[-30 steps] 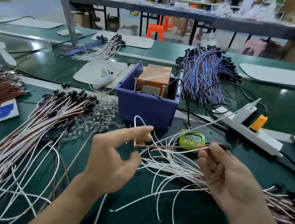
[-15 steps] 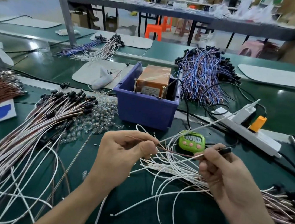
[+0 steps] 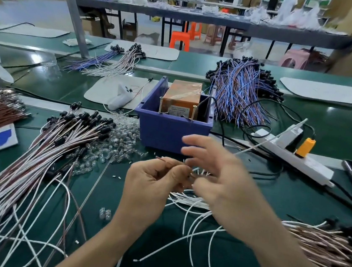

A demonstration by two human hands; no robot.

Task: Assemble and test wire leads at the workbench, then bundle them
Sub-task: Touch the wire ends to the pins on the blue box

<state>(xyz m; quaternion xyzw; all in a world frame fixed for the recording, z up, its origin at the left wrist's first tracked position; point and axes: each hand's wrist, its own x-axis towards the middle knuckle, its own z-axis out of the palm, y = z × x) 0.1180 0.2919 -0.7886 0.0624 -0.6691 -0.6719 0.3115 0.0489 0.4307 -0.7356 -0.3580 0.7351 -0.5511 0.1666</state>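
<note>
My left hand point(image 3: 151, 185) pinches a thin brown wire point(image 3: 166, 160) between thumb and fingertips, just in front of the blue bin point(image 3: 170, 132). My right hand point(image 3: 226, 183) is blurred and meets the left at its fingertips, two upper fingers stretched out to the left. A white wire point(image 3: 268, 139) rises stiffly from behind it toward the upper right, so it is held there. Loose white wires point(image 3: 193, 223) lie fanned out under both hands. The right hand hides the green timer.
A big bundle of white-brown leads with black caps point(image 3: 36, 161) spreads on the left beside clear bulbs point(image 3: 121, 140). More leads point(image 3: 333, 250) lie at the right. An orange box point(image 3: 182, 96) sits in the bin. A power strip point(image 3: 299, 162) and blue-purple wires point(image 3: 241, 92) lie behind.
My right hand has swung left to meet the left hand, covering the green timer. The left hand, open a second ago, now pinches the brown wire.
</note>
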